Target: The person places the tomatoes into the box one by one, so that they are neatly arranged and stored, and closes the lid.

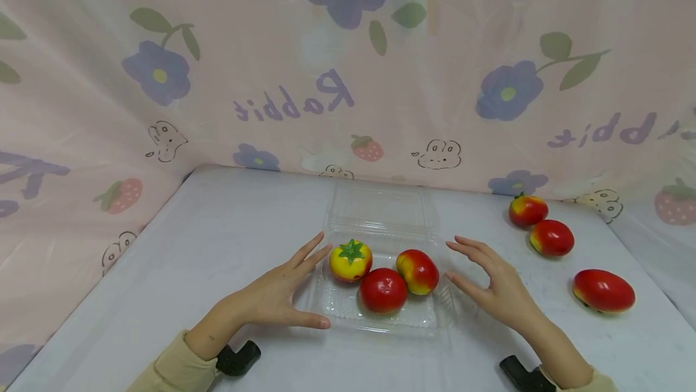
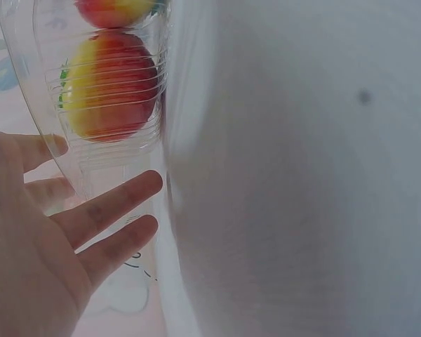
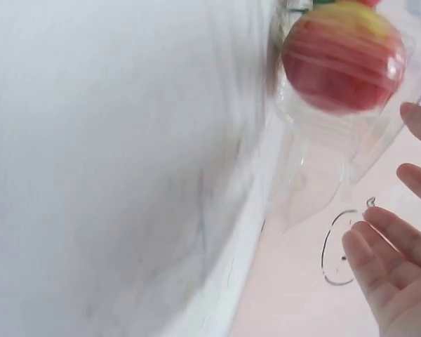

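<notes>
A clear plastic clamshell box (image 1: 342,318) lies on the white table with its lid (image 1: 383,206) folded back. Inside sit three glossy toy tomatoes: a yellow one with a green star-shaped top (image 1: 348,264), a red one (image 1: 383,291) and a red-yellow one (image 1: 417,272). My left hand (image 1: 277,293) is at the box's left side, fingers spread and thumb apart. At the right side, my right hand (image 1: 497,286) has loosely extended fingers. Neither hand holds anything. Through the ribbed wall, the left wrist view shows a red-yellow tomato (image 2: 112,88); whether fingertips touch the plastic, I cannot tell.
On the right of the table lie two more red-yellow tomatoes (image 1: 528,210) close together at the back, and an elongated red one (image 1: 603,290) nearer the front. A pink patterned curtain (image 1: 304,126) hangs behind the table (image 1: 228,229). Black wrist mounts (image 1: 239,358) sit under both wrists.
</notes>
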### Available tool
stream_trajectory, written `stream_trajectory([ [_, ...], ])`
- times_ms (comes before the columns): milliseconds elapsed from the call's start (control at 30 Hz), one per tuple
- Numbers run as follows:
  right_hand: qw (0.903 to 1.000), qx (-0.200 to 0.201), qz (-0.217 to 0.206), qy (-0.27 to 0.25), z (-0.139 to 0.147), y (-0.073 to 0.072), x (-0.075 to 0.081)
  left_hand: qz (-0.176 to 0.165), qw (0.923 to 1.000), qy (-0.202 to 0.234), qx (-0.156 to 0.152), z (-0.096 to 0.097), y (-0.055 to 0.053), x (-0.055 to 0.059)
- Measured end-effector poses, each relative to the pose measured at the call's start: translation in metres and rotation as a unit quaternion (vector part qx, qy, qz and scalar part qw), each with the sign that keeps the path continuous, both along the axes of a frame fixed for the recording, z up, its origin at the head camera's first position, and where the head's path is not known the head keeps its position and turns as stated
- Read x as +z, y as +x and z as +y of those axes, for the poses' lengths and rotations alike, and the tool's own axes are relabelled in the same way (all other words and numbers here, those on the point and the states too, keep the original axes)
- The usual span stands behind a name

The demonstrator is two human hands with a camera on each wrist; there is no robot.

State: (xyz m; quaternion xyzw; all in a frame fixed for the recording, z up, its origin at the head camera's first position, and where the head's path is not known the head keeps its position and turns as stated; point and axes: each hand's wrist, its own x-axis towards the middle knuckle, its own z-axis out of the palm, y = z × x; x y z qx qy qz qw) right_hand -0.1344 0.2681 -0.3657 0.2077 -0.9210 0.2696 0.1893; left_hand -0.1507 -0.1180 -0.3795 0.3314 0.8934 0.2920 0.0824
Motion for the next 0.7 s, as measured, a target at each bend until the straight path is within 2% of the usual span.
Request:
stream_trajectory([
  [100, 0.9999, -0.009, 0.006, 0.004, 0.006, -0.001, 0.000, -0.003, 1.0000, 0.000, 0.001, 0.000, 0.000, 0.000],
  [333, 0.9994, -0.028, -0.020, 0.003, 0.020, -0.003, -0.002, -0.007, 1.0000, 0.002, -0.001, -0.001, 0.001, 0.000],
  [433, 0.9992, -0.037, -0.013, 0.005, 0.028, -0.004, -0.002, -0.008, 1.0000, 0.002, -0.001, 0.000, 0.001, -0.001],
  [700, 0.9969, -0.073, -0.026, 0.009, 0.056, -0.001, 0.002, -0.011, 0.9999, 0.000, 0.002, 0.000, 0.000, 0.000],
])
